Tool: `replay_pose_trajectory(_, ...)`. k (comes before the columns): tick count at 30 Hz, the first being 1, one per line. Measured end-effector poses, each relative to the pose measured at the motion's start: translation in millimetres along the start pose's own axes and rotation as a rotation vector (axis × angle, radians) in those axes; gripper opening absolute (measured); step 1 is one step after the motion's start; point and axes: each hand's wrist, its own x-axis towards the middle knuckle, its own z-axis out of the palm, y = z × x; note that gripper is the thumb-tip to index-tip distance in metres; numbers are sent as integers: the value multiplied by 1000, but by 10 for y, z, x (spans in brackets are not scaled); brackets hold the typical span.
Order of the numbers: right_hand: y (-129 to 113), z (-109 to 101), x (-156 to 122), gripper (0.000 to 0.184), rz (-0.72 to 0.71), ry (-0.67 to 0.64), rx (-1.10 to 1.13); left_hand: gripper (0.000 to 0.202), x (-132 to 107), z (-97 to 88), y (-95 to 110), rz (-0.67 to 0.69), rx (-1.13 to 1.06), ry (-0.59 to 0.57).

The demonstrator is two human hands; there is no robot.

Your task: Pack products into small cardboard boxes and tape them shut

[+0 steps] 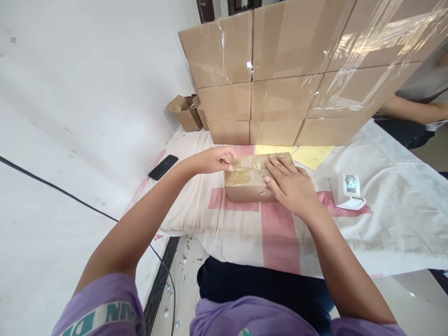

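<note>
A small cardboard box (245,192) lies on the cloth-covered table in front of me, with shiny clear tape (247,173) across its top. Spread flat over the right part of the lid is my right hand (292,182), its fingers apart and pressing on the cardboard. My left hand (219,160) is at the box's upper left edge, thumb and fingers drawn together by the end of the tape. Whatever is pinched there is too small to make out.
Behind the box rises a wall of taped cartons (280,98). Small open boxes (187,114) stand at back left. A black phone (163,167) lies left, a white tape-dispenser-like device (347,191) right. Another person's arm (415,109) shows at far right. A black cable (70,191) crosses the left.
</note>
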Motion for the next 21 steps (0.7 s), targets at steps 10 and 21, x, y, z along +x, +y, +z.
replay_pose_trajectory(10,-2,5,25,55,20,-19,28,33,76,47,-30,-88,93,70)
replay_pose_trajectory(21,-24,-32,21,53,40,-48,108,31,117,142,-23,-115,390,144)
